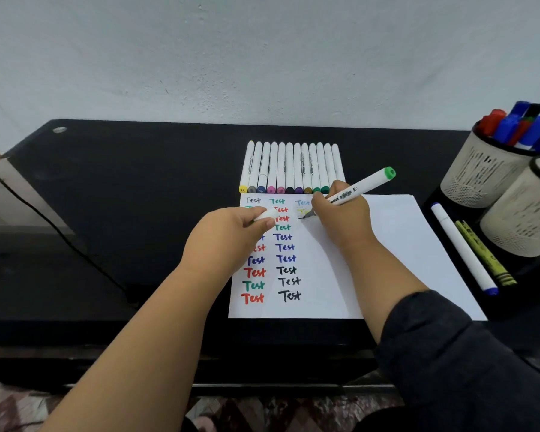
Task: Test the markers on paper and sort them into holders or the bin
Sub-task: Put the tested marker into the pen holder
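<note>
Forearms enter from the bottom of the head view, right one in a dark sleeve (449, 353). Right hand (345, 218) grips a white marker (360, 188) in a writing hold, green end cap up and away, tip down on the paper (387, 244), a short dark stroke started under the third column. Left hand (231, 235) curls round the pulled cap (267, 214), resting on the sheet's left part. Judgement: test stroke under way; keep the left hand weighting the sheet, draw slowly with light pressure so a weak nib shows as faint ink, then recap before sorting. Paper is thin, matte and smooth, likely to slide on the black desk (138, 182). Two columns of coloured "Test" words already fill its left side. Row (290, 166) of smooth white-barrelled markers lies touching the sheet's far edge, coloured caps toward the camera. Two perforated cream holders (487, 173) stand right; the far one holds capped markers. Just beside the paper lie a white pen (462, 247) and a yellow crayon (483, 254).
</note>
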### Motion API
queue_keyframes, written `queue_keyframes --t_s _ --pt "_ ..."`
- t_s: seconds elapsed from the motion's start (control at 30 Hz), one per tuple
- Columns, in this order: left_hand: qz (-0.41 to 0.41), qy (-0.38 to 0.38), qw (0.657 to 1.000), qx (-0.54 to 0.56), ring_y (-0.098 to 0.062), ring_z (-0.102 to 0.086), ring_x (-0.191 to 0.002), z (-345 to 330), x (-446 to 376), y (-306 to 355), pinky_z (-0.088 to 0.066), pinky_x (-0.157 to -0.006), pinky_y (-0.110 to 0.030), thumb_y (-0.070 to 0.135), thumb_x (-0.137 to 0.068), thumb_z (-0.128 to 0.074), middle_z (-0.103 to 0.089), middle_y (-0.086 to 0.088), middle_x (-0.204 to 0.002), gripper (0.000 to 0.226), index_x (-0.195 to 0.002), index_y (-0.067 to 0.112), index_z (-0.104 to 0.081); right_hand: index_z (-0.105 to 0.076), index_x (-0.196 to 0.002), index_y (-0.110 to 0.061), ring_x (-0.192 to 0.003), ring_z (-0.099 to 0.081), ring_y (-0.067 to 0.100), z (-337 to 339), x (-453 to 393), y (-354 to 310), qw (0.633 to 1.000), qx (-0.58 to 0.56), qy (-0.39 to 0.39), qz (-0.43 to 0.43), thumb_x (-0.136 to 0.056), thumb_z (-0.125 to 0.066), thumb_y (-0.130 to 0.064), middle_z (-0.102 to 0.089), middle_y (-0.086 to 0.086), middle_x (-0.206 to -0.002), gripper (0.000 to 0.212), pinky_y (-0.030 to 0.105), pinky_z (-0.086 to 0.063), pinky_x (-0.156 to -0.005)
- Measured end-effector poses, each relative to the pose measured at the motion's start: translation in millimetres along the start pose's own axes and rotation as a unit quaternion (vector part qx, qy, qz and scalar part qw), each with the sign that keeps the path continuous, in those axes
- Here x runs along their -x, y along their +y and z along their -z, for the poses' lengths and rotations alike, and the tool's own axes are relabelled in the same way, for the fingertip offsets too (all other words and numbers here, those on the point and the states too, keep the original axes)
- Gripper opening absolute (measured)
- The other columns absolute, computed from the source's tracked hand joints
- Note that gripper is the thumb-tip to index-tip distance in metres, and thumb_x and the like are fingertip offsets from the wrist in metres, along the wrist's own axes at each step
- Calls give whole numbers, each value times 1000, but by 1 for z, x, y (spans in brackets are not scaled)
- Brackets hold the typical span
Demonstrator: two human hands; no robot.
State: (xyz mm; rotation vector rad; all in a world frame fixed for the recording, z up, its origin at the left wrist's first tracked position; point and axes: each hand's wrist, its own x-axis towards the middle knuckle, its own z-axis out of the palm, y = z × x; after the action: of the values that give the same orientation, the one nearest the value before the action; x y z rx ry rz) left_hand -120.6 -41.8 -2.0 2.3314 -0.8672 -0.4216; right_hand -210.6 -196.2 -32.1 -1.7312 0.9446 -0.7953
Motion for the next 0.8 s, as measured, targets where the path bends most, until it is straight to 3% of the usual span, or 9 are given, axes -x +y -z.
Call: queue_keyframes --t_s 0.13,0.27,0.4,0.8 --pt "-1 -5 1000 5 -10 -50 -119 -1 0 1 -35 -81 -22 49 -91 -51 -55 10 -133 43 -133 36 -50 -29 -60 -17 -48 -31 7 0 1 0 1000 12 -12 -1 -88 -58 -14 -36 -3 -54 40 16 -28 -46" --pt "0 -10 1000 8 -10 -53 -115 -2 1 0 -39 -79 -23 50 -90 -52 -56 9 -132 44 -132 37 -50 -28 -58 -17 -38 -31 3 1 2 -1 1000 5 -11 -3 -84 -55 -6 -33 -5 -51 39 10 -25 -41" --pt "0 -8 1000 11 -8 -55 -110 -3 0 -1 -40 -74 -23 50 -90 -52 -57 10 -130 43 -131 38 -51 -29 -60 -17 -43 -30 6 1 0 0 1000 2 13 -4 -85 -55 -8 -33 -4 -53 38 14 -26 -44" --pt "-5 -11 1000 2 -9 -53 -113 -4 0 0 -38 -76 -22 50 -90 -52 -56 8 -131 44 -132 37 -50 -28 -60 -17 -38 -31 5 1 1 1 1000 18 9 -5 -84 -54 -8 -35 -2 -54 36 10 -24 -39"
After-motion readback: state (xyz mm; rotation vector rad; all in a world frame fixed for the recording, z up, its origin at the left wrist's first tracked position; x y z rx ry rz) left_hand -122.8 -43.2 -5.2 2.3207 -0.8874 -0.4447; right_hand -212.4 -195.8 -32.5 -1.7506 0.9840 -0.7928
